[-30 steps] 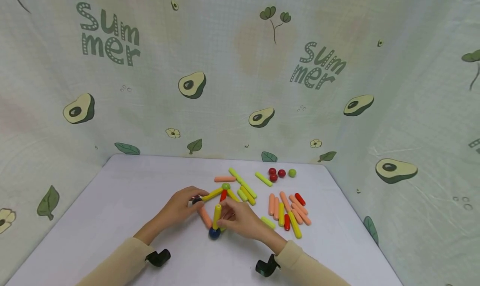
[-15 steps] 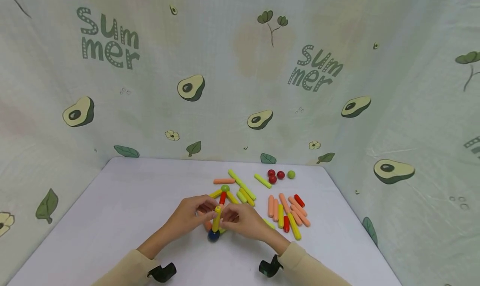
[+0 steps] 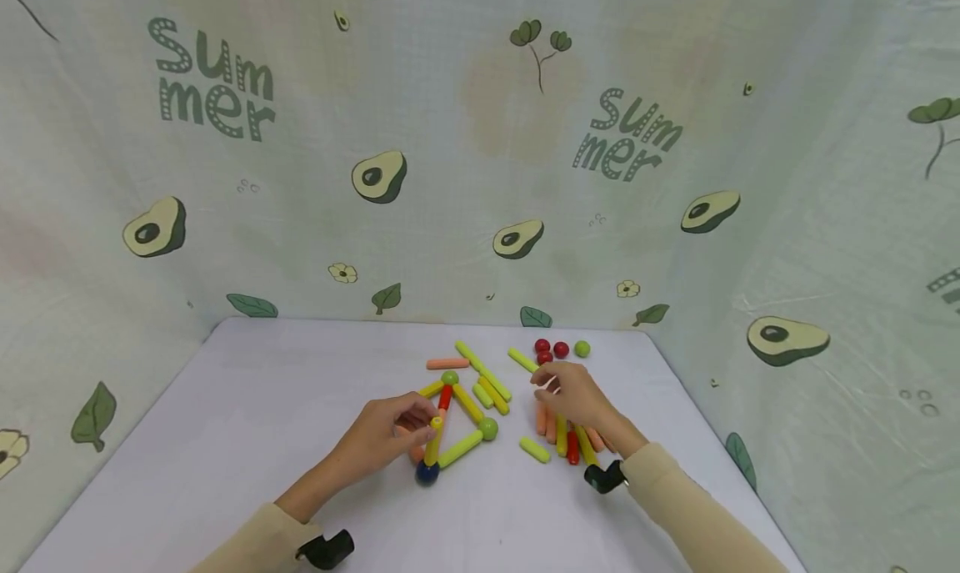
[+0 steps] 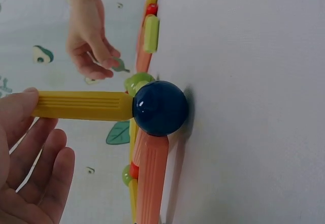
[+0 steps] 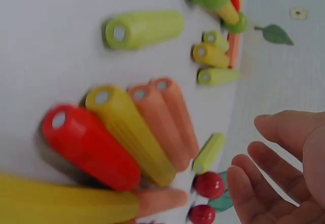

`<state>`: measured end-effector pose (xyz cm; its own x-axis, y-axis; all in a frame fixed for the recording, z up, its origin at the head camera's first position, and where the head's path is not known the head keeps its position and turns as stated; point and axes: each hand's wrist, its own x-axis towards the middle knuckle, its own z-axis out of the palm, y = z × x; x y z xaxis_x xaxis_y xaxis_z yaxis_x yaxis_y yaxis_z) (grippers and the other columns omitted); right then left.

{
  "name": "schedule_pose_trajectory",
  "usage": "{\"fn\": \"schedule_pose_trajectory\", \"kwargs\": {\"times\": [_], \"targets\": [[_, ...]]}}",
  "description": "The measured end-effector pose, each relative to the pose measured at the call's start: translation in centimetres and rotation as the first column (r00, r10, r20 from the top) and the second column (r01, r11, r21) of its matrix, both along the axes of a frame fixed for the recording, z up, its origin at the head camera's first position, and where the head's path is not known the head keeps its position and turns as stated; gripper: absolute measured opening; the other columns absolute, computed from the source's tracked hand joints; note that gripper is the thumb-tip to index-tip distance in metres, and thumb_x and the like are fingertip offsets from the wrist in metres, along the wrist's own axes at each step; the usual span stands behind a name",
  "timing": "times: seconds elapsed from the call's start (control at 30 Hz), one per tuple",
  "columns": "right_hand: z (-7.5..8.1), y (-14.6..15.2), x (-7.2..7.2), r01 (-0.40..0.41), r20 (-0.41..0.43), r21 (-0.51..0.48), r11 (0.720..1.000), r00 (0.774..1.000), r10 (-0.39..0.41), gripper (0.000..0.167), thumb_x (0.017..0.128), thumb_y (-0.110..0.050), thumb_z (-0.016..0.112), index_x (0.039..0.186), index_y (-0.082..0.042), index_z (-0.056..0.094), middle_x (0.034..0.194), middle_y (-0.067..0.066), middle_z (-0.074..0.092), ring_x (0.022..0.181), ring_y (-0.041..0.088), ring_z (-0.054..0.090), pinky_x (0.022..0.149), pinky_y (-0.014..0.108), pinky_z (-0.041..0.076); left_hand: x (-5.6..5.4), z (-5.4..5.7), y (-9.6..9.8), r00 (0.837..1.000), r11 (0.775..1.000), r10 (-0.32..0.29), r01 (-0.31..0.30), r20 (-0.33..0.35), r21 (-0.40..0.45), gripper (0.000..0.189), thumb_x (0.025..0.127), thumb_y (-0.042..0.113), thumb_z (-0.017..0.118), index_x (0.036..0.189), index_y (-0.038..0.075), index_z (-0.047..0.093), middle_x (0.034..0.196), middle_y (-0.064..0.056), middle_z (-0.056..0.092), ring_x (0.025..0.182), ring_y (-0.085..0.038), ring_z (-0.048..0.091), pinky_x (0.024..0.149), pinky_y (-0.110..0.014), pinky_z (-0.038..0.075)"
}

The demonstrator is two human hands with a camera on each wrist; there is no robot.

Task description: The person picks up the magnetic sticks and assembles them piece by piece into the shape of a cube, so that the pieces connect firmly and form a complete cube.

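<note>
My left hand [image 3: 393, 433] pinches the top end of a yellow building stick [image 4: 84, 105] between thumb and fingers. That stick stands upright on a dark blue ball [image 4: 160, 108], which rests on the table. From the ball, a salmon stick [image 4: 154, 176] and a lime stick [image 3: 461, 449] run along the table as part of a flat frame. A green ball [image 3: 488, 428] forms its right corner, and another green ball [image 3: 450, 378] its far corner, with a yellow stick [image 3: 468, 404] between them. My right hand [image 3: 576, 394] hovers over the right-hand pile, fingers loosely bent, holding nothing.
Below the right hand lie loose sticks, among them a red stick [image 5: 90, 145] and a yellow stick [image 5: 129, 132]. Red balls [image 3: 561, 349] and a loose green ball [image 3: 582, 349] sit behind. A short lime stick [image 3: 535, 449] lies nearer. A printed cloth [image 3: 450, 181] hangs behind the table.
My left hand moved right from the frame's left corner to the upright yellow stick. My right hand left that stick and moved right and back over the pile, uncovering the right green ball.
</note>
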<state>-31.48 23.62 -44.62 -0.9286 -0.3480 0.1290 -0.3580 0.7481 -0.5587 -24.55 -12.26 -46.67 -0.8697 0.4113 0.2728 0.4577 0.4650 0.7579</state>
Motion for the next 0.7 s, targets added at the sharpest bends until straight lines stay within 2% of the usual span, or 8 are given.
{"fn": "schedule_pose_trajectory", "kwargs": {"times": [0.1,0.23,0.37,0.57,0.7], "targets": [[0.0,1.4,-1.5,0.086,0.007,0.035,0.996,0.996,-0.086,0.025,0.097,-0.007,0.076,0.123,-0.006,0.074,0.120,0.012,0.073,0.098,0.023,0.067,0.083,0.035,0.062,0.0,-0.1,0.1,1.000,1.000,-0.002,0.002,0.008,0.004,0.018,0.097,0.024,0.081,0.112,0.025,0.072,0.101,0.016,0.072,0.091,-0.004,0.068,0.081,-0.024,0.060],[-0.3,2.4,-3.5,0.145,-0.010,0.074,0.987,0.989,-0.144,0.035,0.097,-0.008,0.077,0.131,-0.004,0.071,0.124,0.016,0.070,0.101,0.029,0.066,0.086,0.039,0.062,0.1,-0.1,0.2,1.000,1.000,-0.008,0.008,0.002,0.011,0.018,0.097,0.023,0.081,0.112,0.024,0.071,0.100,0.015,0.072,0.091,-0.005,0.068,0.081,-0.025,0.060],[-0.5,2.6,-5.2,0.142,-0.029,0.093,0.985,0.990,-0.140,0.041,0.097,-0.007,0.075,0.137,-0.001,0.066,0.127,0.021,0.067,0.109,0.037,0.063,0.095,0.046,0.059,0.2,-0.1,0.2,1.000,1.000,-0.010,0.010,-0.005,0.018,0.018,0.097,0.023,0.081,0.112,0.024,0.071,0.101,0.015,0.072,0.090,-0.005,0.068,0.081,-0.024,0.060],[-1.2,2.3,-7.0,0.124,-0.065,0.160,0.979,0.991,-0.115,0.043,0.097,-0.004,0.072,0.139,0.000,0.065,0.123,0.024,0.065,0.102,0.033,0.058,0.095,0.048,0.056,0.3,-0.1,0.2,1.000,1.000,-0.007,0.007,-0.008,0.031,0.021,0.095,0.020,0.082,0.112,0.024,0.070,0.101,0.015,0.072,0.090,-0.005,0.068,0.081,-0.024,0.060],[-1.7,2.0,-7.4,0.161,0.009,0.161,0.974,0.986,-0.165,0.042,0.100,-0.003,0.068,0.142,-0.001,0.065,0.132,0.024,0.062,0.110,0.035,0.058,0.103,0.050,0.056,0.5,-0.2,0.3,1.000,0.999,-0.017,0.017,-0.001,0.047,0.027,0.092,0.017,0.085,0.113,0.022,0.069,0.104,0.012,0.072,0.092,-0.006,0.069,0.083,-0.030,0.062]]}}
